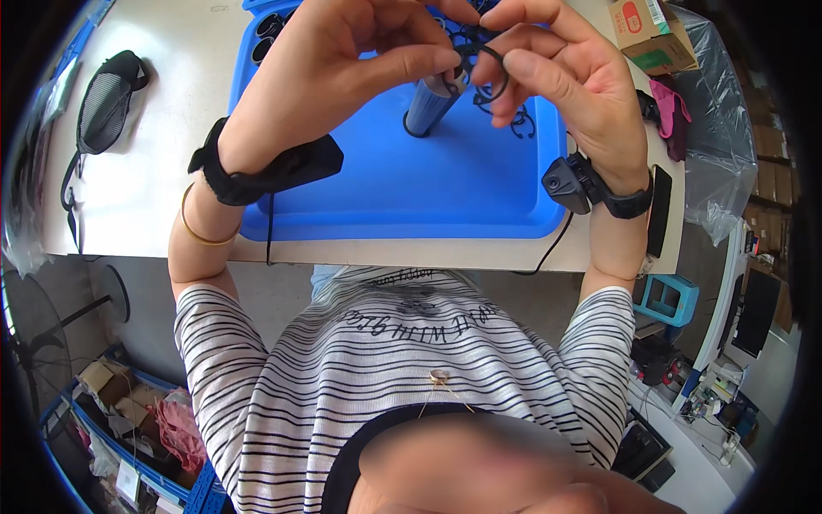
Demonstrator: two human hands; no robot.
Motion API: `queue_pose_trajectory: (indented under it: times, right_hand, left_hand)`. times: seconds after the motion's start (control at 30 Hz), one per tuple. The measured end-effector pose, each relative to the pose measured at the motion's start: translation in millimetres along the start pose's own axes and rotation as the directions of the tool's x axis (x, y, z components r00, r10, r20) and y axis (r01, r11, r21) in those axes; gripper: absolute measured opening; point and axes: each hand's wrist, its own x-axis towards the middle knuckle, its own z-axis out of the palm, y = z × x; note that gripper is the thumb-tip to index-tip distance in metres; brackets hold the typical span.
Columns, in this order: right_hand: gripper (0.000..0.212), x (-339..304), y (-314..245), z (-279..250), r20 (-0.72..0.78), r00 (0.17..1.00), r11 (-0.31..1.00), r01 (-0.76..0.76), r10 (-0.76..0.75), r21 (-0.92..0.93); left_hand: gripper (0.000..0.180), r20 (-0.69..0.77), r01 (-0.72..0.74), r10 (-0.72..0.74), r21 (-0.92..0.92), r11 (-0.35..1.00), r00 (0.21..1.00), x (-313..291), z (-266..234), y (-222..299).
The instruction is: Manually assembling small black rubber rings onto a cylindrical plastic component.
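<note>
Over the far part of a blue tray (385,193), my two hands meet around a thin black ring (503,84). My left hand (368,64) is closed, its thumb and fingertips pinching at the ring's left side. The thumb and fingers of my right hand (569,73) grip the ring's right side. Just below my fingertips a blue-grey cylinder (428,110) stands on the tray, its upper end partly hidden by my left hand. Several more black open rings (523,127) lie beside it, partly covered by my right hand.
Black round parts (267,30) sit in the tray's far left corner. A black mesh item with a strap (111,103) lies on the table at left. At right are a cardboard box (651,34), pink cloth (670,107) and clear plastic sheeting (719,137). Cables hang over the front edge.
</note>
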Motion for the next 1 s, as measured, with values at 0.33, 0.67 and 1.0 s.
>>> queue_pose_trajectory:
  times: [0.33, 0.67, 1.0]
  right_hand:
    - [0.020, 8.8, 23.1, -23.4, 0.020, 0.992, 0.944, 0.128, -0.128, -0.303]
    - [0.017, 9.4, 26.5, -18.0, 0.020, 0.974, 0.921, 0.221, -0.227, -0.322]
    - [0.016, 10.6, 28.0, -21.9, 0.096, 0.995, 0.920, 0.073, -0.038, -0.386]
  left_hand:
    - [0.033, -0.109, 0.049, -0.085, -0.296, 0.954, 0.990, -2.1, -1.8, -3.3]
    - [0.013, -0.168, -0.023, 0.023, 0.005, 1.000, 0.985, 2.2, 8.5, 11.1]
    - [0.017, -0.002, -0.379, 0.414, 0.398, 0.835, 0.910, 4.0, 0.8, -12.0]
